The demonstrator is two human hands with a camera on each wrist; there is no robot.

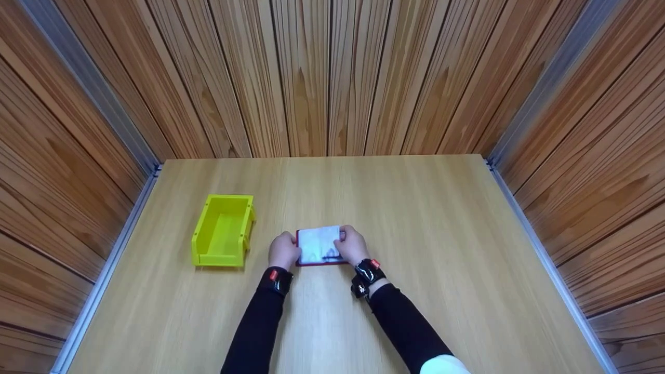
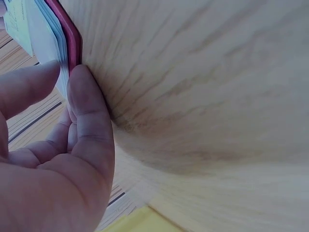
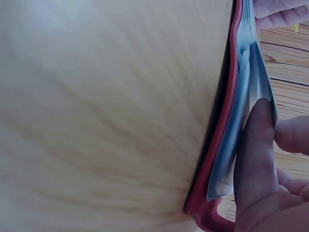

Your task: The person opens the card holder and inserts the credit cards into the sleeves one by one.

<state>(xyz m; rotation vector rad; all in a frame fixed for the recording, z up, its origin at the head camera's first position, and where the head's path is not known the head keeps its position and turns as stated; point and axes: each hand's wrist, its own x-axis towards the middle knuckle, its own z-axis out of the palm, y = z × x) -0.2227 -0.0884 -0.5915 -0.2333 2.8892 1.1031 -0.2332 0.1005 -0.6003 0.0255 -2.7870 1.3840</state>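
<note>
A small red-covered booklet (image 1: 318, 245) lies open on the table between the hands, a whitish page with a dark mark facing up. My left hand (image 1: 284, 251) holds its left edge. In the left wrist view, the left hand (image 2: 58, 159) has the index fingertip against the red cover (image 2: 72, 41) and the thumb by the page edges. My right hand (image 1: 353, 245) is at the right edge. Seen from the right wrist, the right hand (image 3: 265, 169) pinches a loose page (image 3: 263, 79) between finger and thumb, lifted slightly off the pages beneath.
A yellow-green open bin (image 1: 223, 228) stands on the wooden table (image 1: 441, 234), left of the left hand. Wood-panelled walls (image 1: 306, 78) and metal rails (image 1: 111, 275) bound the table at the back and sides.
</note>
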